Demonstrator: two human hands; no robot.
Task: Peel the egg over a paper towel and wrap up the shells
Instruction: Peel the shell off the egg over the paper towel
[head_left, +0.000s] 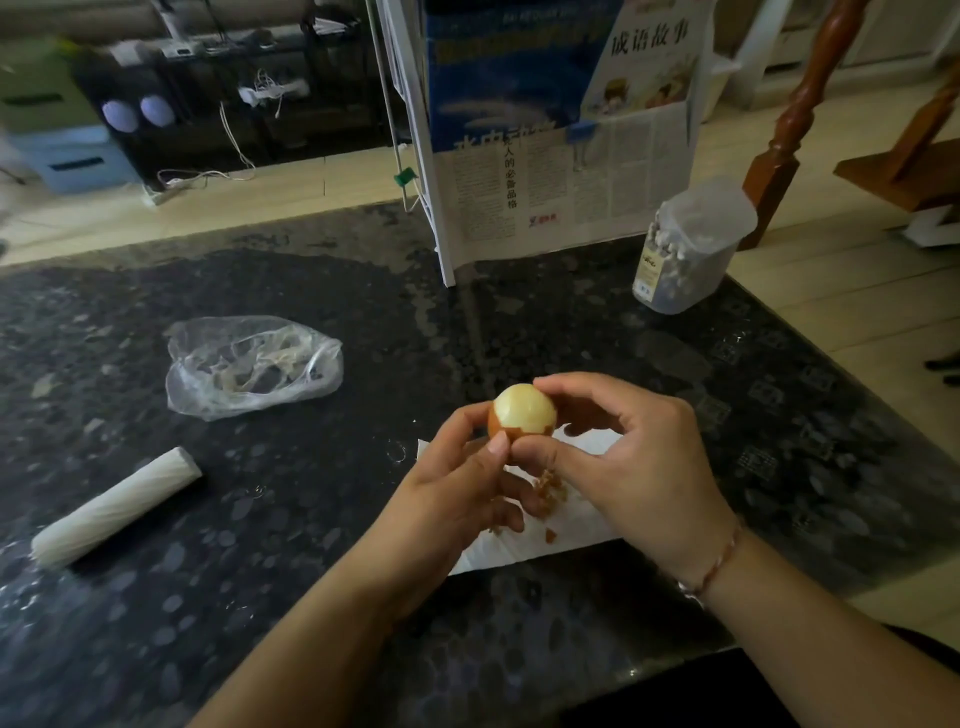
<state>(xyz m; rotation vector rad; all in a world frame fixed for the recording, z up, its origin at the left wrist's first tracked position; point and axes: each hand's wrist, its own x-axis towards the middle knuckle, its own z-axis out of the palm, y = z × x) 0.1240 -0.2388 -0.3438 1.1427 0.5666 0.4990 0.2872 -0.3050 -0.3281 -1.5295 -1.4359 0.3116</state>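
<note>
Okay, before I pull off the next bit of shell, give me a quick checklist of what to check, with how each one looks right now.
1. Pale, half-peeled egg with brown shell on its lower part held securely: ok, the left hand and the right hand both grip it.
2. Egg above the white paper towel: ok.
3. Brown shell fragments landing on the towel: ok, the ones in view lie on it.
4. Shell left to peel: not ok, brown shell covers the lower part.
5. Towel lying flat for wrapping: cannot tell, the hands hide much of it.
6. Dark speckled stone tabletop free of stray shell: cannot tell, its pattern is too mottled.
</note>
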